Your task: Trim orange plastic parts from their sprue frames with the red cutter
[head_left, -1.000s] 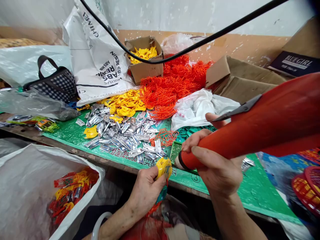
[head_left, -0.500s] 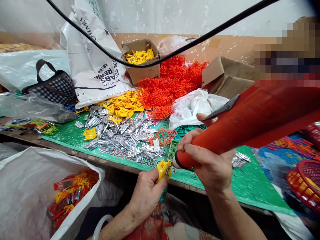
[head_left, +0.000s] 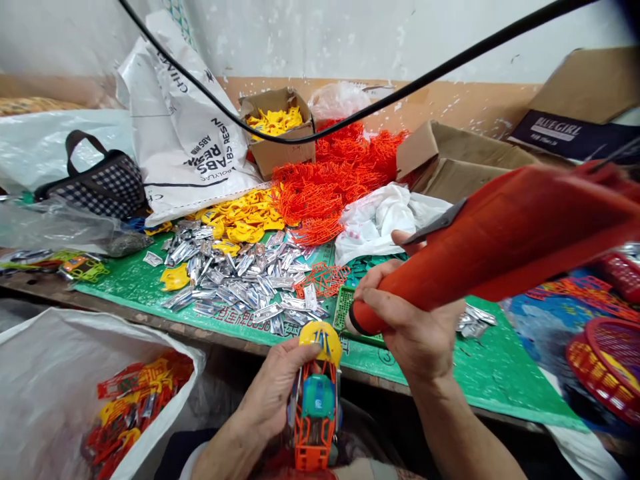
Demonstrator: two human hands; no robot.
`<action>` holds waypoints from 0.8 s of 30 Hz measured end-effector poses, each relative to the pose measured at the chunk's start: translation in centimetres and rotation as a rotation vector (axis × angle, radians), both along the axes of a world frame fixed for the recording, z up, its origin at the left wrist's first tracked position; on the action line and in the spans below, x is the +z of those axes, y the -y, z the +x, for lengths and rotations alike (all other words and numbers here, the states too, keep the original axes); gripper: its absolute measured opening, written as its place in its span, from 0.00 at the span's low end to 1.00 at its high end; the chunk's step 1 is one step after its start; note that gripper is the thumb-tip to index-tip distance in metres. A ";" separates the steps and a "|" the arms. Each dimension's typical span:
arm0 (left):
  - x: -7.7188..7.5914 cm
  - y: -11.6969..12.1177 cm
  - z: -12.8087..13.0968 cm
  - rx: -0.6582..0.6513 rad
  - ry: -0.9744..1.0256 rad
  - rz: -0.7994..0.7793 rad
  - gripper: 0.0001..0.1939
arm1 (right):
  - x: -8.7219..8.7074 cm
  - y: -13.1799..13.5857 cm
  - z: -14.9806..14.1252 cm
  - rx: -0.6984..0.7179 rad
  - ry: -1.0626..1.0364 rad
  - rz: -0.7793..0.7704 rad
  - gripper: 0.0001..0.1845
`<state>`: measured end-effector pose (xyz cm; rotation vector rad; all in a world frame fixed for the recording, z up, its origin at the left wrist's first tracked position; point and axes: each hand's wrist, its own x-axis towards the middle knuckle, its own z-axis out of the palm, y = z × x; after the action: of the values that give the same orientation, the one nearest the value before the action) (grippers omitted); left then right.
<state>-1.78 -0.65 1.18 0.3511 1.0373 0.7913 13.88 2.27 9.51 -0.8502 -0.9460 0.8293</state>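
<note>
My left hand (head_left: 267, 387) is closed on a toy car (head_left: 319, 397) with a rounded yellow front, a green middle piece and an orange lattice frame. The thumb presses on the yellow part, and the car's top faces me. Wrapped round a thick power screwdriver (head_left: 465, 250) in a red cover is my right hand (head_left: 420, 327). The tool's nose points down-left, apart from the car, above a small green basket (head_left: 345, 303); its bit cannot be made out. Shiny metal-coloured pieces (head_left: 245, 273) lie heaped on the green-covered table (head_left: 505, 380) beyond my left hand.
Yellow parts (head_left: 245, 217) and red-orange frames (head_left: 320, 197) are piled further back. An open white sack (head_left: 45, 380) of assembled pieces stands at lower left. Cardboard boxes (head_left: 283, 150) line the wall. A black cable (head_left: 400, 100) hangs across, and a red basket (head_left: 600, 373) sits at right.
The toy car has turned in my left hand from its edge to show its top. The screwdriver's tip, at the yellow part half a second ago, is now away from it.
</note>
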 end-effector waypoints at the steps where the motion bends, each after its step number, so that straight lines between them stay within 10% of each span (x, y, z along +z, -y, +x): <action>1: 0.0 -0.2 -0.2 0.019 0.071 -0.051 0.09 | -0.1 -0.2 0.0 -0.009 -0.007 0.005 0.08; 13: -0.4 -1.5 -1.2 -0.043 0.618 -0.174 0.15 | -0.2 -0.2 -0.2 0.049 0.000 -0.015 0.10; 24: -1.4 -1.5 -0.5 -0.026 0.493 -0.219 0.12 | -1.4 0.7 1.2 0.174 0.136 -0.013 0.10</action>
<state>-2.30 0.84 -0.23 -0.0225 0.6440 0.6862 15.06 1.52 8.06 -0.8521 -1.1470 0.9367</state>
